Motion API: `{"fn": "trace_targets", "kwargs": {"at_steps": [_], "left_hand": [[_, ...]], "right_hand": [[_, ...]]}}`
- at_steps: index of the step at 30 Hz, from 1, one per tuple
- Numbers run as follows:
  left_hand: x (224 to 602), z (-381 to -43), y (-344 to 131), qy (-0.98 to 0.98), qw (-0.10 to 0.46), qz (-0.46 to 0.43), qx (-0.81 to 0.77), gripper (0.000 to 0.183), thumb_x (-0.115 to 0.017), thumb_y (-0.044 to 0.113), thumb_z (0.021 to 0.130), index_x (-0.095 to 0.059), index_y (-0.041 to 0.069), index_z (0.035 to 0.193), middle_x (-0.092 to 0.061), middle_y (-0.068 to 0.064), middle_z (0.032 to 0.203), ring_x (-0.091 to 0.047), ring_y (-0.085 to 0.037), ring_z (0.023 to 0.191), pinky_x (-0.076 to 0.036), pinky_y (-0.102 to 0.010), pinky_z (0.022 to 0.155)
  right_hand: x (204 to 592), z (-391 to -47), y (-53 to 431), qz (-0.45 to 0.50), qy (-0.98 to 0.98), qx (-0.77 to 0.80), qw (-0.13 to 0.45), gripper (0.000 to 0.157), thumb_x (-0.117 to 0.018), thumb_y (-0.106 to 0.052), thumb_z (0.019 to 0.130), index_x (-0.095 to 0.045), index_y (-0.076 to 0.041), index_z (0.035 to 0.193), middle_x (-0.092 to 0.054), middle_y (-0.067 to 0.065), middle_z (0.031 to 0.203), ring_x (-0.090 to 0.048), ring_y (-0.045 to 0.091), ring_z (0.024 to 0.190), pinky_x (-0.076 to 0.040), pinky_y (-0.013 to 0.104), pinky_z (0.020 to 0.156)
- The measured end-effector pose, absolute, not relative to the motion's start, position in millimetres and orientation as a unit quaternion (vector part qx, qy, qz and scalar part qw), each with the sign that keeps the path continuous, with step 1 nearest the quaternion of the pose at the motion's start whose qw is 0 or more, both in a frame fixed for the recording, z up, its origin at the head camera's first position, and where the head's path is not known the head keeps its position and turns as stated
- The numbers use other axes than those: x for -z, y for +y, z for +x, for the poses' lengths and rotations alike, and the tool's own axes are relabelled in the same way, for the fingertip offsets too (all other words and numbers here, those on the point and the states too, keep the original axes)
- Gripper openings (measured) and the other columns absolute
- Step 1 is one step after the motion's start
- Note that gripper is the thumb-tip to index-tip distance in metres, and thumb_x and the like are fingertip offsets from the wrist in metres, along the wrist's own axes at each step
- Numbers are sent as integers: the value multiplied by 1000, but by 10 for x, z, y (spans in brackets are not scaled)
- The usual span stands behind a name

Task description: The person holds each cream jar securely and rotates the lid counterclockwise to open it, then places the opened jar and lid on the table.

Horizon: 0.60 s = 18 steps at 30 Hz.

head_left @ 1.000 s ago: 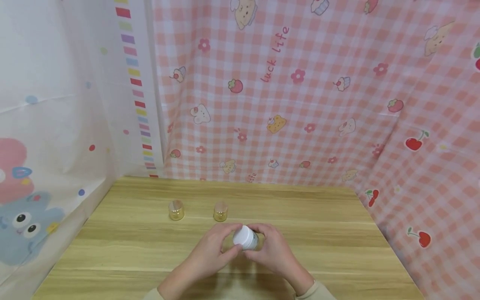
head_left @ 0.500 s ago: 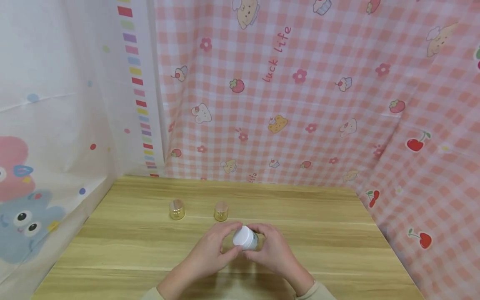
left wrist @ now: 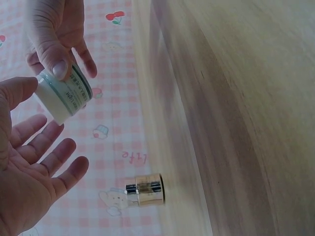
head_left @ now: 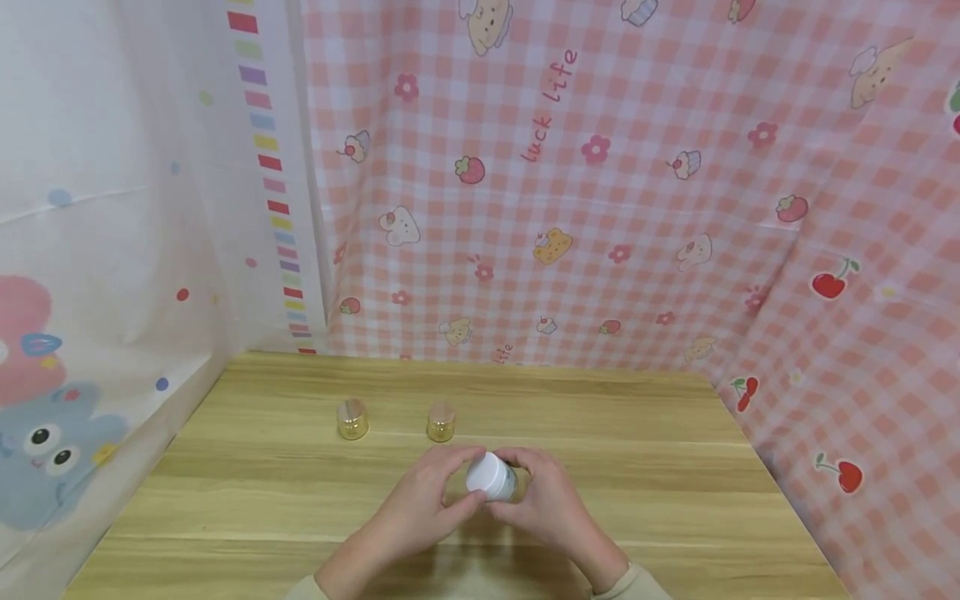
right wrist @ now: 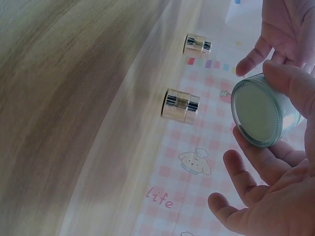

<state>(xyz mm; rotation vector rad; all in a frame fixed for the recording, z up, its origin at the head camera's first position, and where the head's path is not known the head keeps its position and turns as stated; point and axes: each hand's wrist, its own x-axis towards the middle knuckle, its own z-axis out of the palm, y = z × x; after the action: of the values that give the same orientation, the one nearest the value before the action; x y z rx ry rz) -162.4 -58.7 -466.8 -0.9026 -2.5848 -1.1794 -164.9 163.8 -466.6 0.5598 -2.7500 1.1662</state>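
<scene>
Small white cream jar held above the wooden table, near the front edge, roughly centred left to right. White lid turned toward the head camera; pale green glass base facing the right wrist camera. Printed label on the jar's side, text too small to read.

Right hand clamped on the jar: thumb across the glass wall, fingers curled beneath. Same grip confirmed in the left wrist view, thumb tip pressed on the jar just below the lid.

Left hand at the lid end, thumb and fingertips in contact with the lid edge in the head view. In the left wrist view, fingers spread and fairly straight under the jar, thumb alongside the lid; no firm closure on the lid visible there.

Two small gold-capped jars standing upright on the table, farther back than the hands: left gold jar well to the left, right gold jar just beyond the left hand's fingers. Both apart from each other and from the hands.

Pink checked cloth with cartoon prints behind and to the right; white cartoon-print sheet on the left.
</scene>
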Motion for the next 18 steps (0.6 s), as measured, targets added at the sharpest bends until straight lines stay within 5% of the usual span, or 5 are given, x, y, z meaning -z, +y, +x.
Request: {"fn": "trace_targets", "kwargs": {"at_steps": [18], "left_hand": [[4693, -1636, -585, -861, 102, -313, 389, 57, -81, 21, 93, -62, 3, 144, -67, -10, 147, -62, -29, 138, -54, -52, 114]], "right_hand": [[4693, -1660, 1634, 177, -901, -394, 54, 59, -97, -17, 75, -73, -7, 127, -78, 6, 125, -69, 27, 121, -54, 57, 109]]}}
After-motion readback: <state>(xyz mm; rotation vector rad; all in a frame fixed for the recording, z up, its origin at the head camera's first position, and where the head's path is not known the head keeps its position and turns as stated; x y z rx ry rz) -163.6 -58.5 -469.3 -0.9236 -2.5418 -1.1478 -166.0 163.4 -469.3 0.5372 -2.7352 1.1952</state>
